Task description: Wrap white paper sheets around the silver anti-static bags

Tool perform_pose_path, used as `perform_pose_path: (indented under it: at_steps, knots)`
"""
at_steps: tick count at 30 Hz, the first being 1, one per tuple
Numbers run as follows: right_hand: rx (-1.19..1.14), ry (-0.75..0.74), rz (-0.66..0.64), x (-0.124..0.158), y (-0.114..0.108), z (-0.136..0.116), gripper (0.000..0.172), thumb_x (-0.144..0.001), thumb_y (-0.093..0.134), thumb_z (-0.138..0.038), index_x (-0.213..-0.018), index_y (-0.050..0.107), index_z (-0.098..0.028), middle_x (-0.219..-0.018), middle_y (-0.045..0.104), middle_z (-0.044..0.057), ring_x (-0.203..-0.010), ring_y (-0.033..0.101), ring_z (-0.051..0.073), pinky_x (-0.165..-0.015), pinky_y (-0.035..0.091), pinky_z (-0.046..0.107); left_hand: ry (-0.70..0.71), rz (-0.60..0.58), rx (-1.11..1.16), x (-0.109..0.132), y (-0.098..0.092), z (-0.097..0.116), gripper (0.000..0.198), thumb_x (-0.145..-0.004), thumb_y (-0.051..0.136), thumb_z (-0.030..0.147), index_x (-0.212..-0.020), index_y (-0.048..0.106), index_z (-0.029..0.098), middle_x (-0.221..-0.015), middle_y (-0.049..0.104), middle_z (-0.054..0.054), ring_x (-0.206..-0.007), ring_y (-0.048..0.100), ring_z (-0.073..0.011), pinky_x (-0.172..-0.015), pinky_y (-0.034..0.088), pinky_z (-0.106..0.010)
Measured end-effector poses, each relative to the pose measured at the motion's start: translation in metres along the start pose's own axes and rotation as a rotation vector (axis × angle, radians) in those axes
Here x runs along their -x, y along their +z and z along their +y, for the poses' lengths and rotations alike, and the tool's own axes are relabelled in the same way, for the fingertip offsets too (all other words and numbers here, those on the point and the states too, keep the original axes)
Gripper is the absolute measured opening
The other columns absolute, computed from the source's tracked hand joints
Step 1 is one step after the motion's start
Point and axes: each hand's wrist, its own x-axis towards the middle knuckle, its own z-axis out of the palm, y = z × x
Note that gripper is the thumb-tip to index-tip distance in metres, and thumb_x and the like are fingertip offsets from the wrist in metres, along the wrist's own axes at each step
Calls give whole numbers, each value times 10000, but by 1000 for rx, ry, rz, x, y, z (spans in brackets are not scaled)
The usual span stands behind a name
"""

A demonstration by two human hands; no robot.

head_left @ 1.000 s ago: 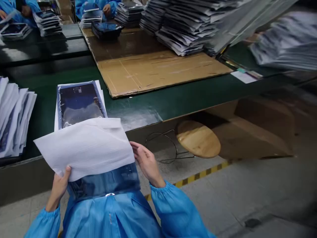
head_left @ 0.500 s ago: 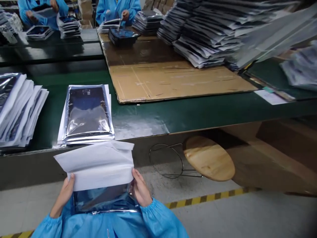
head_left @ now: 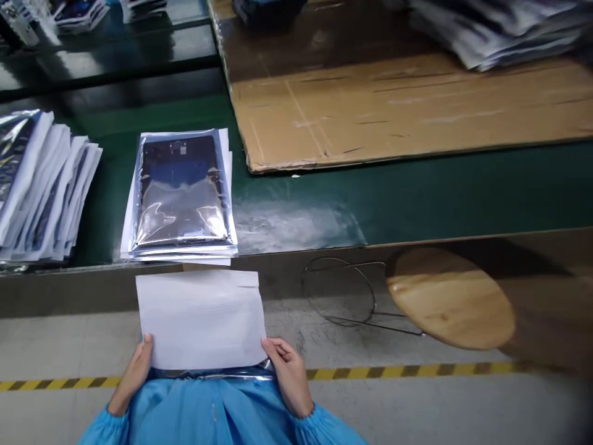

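Note:
Close to my body, a white sheet (head_left: 204, 321) is held up flat between both hands. Its near edge lies over a shiny dark plastic bag (head_left: 227, 374), of which only a narrow strip shows. My left hand (head_left: 134, 374) grips the left edge, thumb on top. At the right edge, my right hand (head_left: 288, 371) pinches the corner between thumb and fingers. Beyond them on the green bench lies a small stack topped by a dark flat panel in a clear shiny bag (head_left: 183, 191), with white sheets beneath.
A leaning pile of bagged panels and white sheets (head_left: 41, 191) stands at the left of the green bench (head_left: 417, 191). Cardboard (head_left: 370, 123) covers its right part, with more stacks (head_left: 504, 31) behind. Under the bench edge is a stool with a round wooden seat (head_left: 451, 300).
The white sheet has come down flat over the bag, hiding most of it. Both hands still hold the sides. My view has tilted downward, so the co-workers at the back are out of sight.

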Motion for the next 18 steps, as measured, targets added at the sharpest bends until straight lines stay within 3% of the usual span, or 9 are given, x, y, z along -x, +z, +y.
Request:
perform_pose_path:
  at_steps: [7, 11, 14, 18]
  knots:
    - [62, 62, -90, 16, -32, 7, 337, -588, 786, -488, -640, 685, -170, -578, 663, 4, -600, 584, 195, -577, 447, 279, -172, -6, -16, 61, 6, -3, 552, -652, 594, 678, -855, 716, 179, -1029, 726, -131, -1158, 565, -330, -1047, 368, -437]
    - [60, 75, -214, 3, -45, -3, 323, -603, 785, -467, -646, 687, -162, -591, 668, 8, -609, 601, 194, -593, 465, 281, -230, -11, 26, 75, 13, 5, 556, -573, 640, 700, -786, 716, 192, -977, 741, -113, -1152, 565, -345, -1060, 342, -464]
    - [6, 60, -288, -20, -40, -22, 379, -620, 785, -448, -879, 707, -183, -810, 729, 37, -810, 648, 220, -756, 489, 324, -245, -87, 89, 71, 18, 19, 541, -549, 671, 687, -768, 712, 194, -940, 747, -118, -1090, 604, -354, -1035, 373, -483]
    - [-100, 70, -397, -26, -27, -36, 638, -602, 781, -487, -1150, 614, -208, -946, 733, 70, -886, 669, 243, -827, 494, 411, -146, -216, 117, 75, 20, 18, 649, -492, 767, 598, -982, 685, 180, -1082, 710, -124, -1121, 583, -352, -1015, 403, -475]
